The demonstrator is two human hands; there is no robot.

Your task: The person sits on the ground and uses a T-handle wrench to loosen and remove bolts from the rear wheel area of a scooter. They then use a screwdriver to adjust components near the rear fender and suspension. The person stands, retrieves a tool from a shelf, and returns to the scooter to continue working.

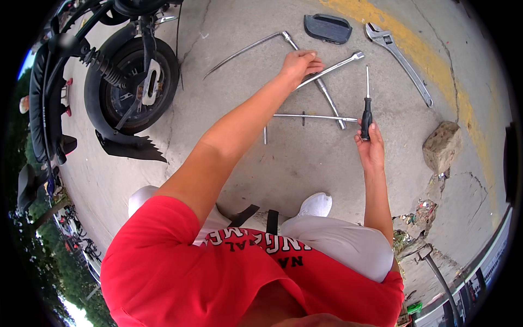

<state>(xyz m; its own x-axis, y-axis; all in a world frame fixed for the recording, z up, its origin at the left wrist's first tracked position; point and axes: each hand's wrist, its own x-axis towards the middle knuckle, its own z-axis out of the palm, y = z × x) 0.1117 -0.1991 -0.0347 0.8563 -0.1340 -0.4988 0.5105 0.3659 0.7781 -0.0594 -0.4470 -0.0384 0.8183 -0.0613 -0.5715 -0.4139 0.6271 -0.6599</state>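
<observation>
My left hand [299,68] is closed around a silver L-shaped socket wrench [339,65], whose socket end reaches toward the upper right. Beneath it lie another socket wrench with a long curved, pointed arm [245,47] and a thinner silver cross-handled tool [321,117]. In my right hand [369,143] is a black-handled screwdriver [366,117], held upright in the view with its silver shaft pointing away from me. A large adjustable wrench [403,68] rests on the concrete to the right, and a dark grey plastic tray [327,27] is at the top.
A black two-wheeler's wheel [132,87] with torn mudguard stands at upper left. A rough stone block [442,146] sits at right beside broken concrete, debris and a metal bar [441,278]. A yellow painted line runs along the right. Trees and parked vehicles show at far left.
</observation>
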